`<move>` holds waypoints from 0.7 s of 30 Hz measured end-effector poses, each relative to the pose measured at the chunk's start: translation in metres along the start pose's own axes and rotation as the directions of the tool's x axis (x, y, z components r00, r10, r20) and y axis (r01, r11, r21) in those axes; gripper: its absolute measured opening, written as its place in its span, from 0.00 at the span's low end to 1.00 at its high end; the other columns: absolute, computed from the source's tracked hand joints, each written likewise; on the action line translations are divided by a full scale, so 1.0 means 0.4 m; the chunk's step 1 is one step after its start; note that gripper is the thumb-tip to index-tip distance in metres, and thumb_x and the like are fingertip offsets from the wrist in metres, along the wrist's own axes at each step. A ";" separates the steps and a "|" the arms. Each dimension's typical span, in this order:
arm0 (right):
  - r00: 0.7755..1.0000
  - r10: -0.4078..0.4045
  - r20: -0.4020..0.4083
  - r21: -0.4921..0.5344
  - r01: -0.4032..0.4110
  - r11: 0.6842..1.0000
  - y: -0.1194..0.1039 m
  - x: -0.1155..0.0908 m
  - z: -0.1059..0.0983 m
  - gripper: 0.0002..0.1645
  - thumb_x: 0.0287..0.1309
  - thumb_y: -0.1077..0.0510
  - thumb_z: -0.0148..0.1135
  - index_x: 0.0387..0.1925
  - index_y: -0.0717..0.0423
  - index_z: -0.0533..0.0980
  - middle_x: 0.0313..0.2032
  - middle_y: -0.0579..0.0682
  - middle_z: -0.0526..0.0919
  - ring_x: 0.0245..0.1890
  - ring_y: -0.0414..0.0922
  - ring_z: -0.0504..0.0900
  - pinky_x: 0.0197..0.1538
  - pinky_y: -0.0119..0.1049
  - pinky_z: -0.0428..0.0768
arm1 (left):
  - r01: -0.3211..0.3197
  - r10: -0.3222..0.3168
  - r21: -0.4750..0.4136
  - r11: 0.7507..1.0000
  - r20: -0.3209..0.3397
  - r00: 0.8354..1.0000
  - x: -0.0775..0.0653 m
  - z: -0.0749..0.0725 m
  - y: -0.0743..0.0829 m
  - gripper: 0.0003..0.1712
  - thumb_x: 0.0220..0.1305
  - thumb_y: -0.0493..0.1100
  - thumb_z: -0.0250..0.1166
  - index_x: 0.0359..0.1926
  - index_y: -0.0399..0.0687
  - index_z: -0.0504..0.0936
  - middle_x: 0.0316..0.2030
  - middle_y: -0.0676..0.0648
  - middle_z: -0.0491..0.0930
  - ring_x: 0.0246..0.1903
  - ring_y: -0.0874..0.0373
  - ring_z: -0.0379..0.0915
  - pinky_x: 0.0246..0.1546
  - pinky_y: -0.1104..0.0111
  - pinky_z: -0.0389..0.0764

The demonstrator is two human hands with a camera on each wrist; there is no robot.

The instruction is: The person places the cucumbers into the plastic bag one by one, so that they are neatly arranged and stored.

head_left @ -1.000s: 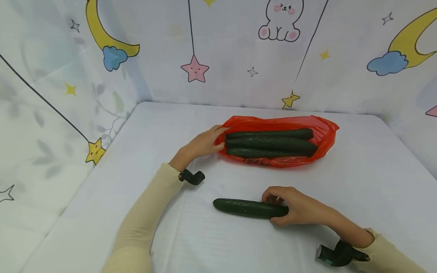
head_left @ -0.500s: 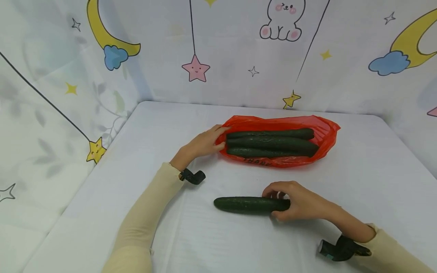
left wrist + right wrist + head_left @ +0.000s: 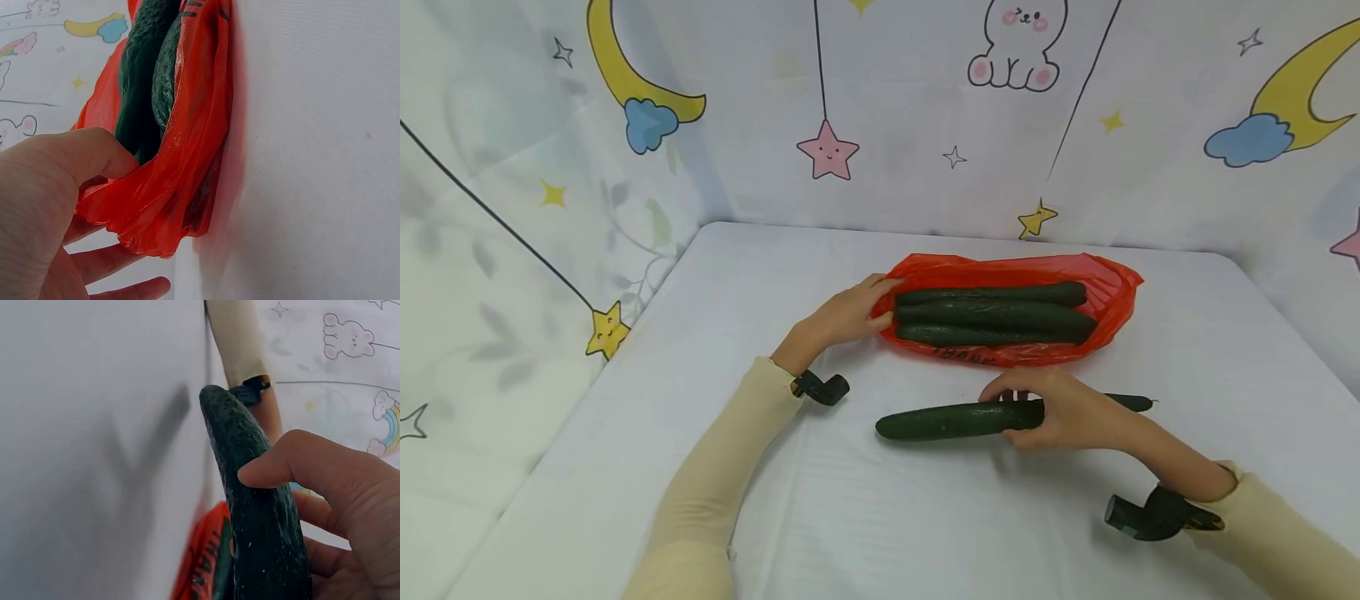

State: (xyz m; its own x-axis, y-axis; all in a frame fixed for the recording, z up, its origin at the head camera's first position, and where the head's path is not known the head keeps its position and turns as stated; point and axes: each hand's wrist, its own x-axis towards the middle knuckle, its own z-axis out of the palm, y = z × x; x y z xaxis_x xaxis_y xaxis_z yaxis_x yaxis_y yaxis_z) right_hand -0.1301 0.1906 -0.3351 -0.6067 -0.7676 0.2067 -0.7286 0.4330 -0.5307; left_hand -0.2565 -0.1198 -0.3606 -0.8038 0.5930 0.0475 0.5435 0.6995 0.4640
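My right hand (image 3: 1067,412) grips a dark green cucumber (image 3: 943,422) around its middle, and a shadow lies apart from it on the table. In the right wrist view the thumb presses along the near side of the cucumber (image 3: 250,519), with fingers behind it. At the back, a red plastic bag (image 3: 1116,296) lies with its mouth open and several cucumbers (image 3: 992,315) side by side in it. The left hand (image 3: 847,315) holds the bag's left end. Seen from the left wrist, thumb and index finger pinch the red film (image 3: 156,212), while the other fingers extend below it.
A white cloth covers the table (image 3: 820,517). Behind it hangs a white backdrop (image 3: 910,100) printed with stars, moons and a bear. Black wrist cameras are strapped to both forearms, the right camera (image 3: 1161,512) low over the table.
The right hand has lifted the cucumber off the table and moved it away from me, toward the bag. Its right end now shows beyond the hand. The left hand and bag stay put.
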 end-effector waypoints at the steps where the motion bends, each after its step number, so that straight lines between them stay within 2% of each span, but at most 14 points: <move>1: 1.000 -0.010 -0.013 -0.008 0.010 1.000 0.002 0.004 -0.006 0.27 0.42 0.67 0.73 0.47 0.47 0.79 0.39 0.37 0.82 0.37 0.35 0.76 0.39 0.30 0.79 | 0.000 0.000 0.001 1.000 0.000 1.000 0.000 -0.001 0.000 0.34 0.69 0.44 0.56 0.73 0.44 0.60 0.68 0.41 0.62 0.63 0.48 0.65 0.64 0.55 0.68; 4: 0.998 -0.032 -0.054 -0.026 0.031 0.999 0.006 0.014 -0.025 0.28 0.41 0.68 0.73 0.47 0.49 0.79 0.40 0.39 0.82 0.38 0.35 0.76 0.40 0.29 0.79 | -0.002 0.002 0.003 1.000 -0.001 1.000 0.000 -0.003 0.000 0.34 0.69 0.44 0.56 0.73 0.44 0.60 0.68 0.41 0.62 0.63 0.48 0.65 0.64 0.55 0.68; 10: 0.992 -0.021 -0.124 -0.094 0.009 0.996 0.012 0.031 -0.068 0.27 0.40 0.68 0.73 0.46 0.50 0.80 0.41 0.39 0.83 0.40 0.35 0.77 0.42 0.29 0.81 | 0.005 -0.005 -0.003 1.000 0.004 1.000 0.001 -0.005 0.000 0.34 0.69 0.44 0.56 0.73 0.44 0.60 0.68 0.41 0.62 0.64 0.48 0.65 0.64 0.55 0.68; 13: 0.988 -0.022 -0.154 -0.137 0.001 0.991 0.018 0.044 -0.089 0.26 0.40 0.68 0.73 0.46 0.51 0.81 0.40 0.40 0.83 0.39 0.35 0.76 0.40 0.30 0.81 | 0.014 -0.014 -0.004 1.000 0.004 1.000 0.001 -0.005 0.000 0.34 0.69 0.44 0.56 0.73 0.45 0.60 0.68 0.42 0.62 0.64 0.48 0.64 0.64 0.55 0.68; 21: 0.970 0.000 -0.242 -0.175 -0.043 0.984 0.064 0.068 -0.127 0.24 0.40 0.67 0.74 0.44 0.54 0.81 0.38 0.44 0.85 0.36 0.36 0.77 0.35 0.29 0.79 | 0.009 -0.009 0.006 1.000 0.005 1.000 0.004 0.000 -0.001 0.34 0.69 0.44 0.55 0.73 0.44 0.60 0.69 0.42 0.61 0.64 0.49 0.65 0.64 0.57 0.69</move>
State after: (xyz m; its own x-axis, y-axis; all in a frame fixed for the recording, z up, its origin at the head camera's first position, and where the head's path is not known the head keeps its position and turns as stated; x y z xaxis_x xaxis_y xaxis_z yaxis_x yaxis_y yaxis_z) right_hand -0.1814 0.2048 -0.3012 -0.6654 -0.6303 0.3999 -0.7460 0.5417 -0.3874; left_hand -0.2582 -0.1191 -0.3605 -0.8074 0.5887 0.0390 0.5377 0.7071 0.4592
